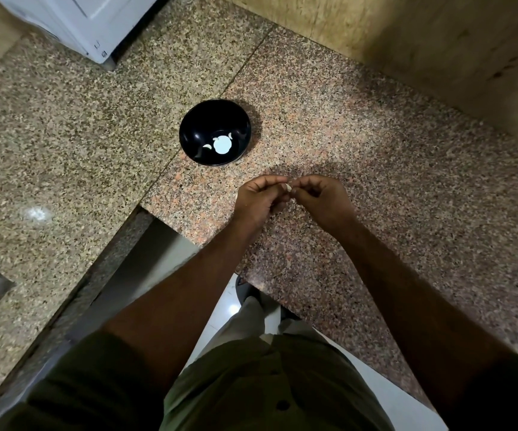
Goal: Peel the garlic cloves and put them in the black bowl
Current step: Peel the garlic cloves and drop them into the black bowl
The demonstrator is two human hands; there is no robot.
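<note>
A garlic clove [288, 187] is pinched between the left hand [259, 199] and right hand [323, 199] at frame centre; three peeled cloves [207, 147] are held in the black bowl [195, 132] just above.

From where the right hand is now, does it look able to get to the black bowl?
Probably yes. The black bowl sits open on the granite counter just beyond the right hand, with nothing between them. That hand and the left hand are pinching a garlic clove.
</note>
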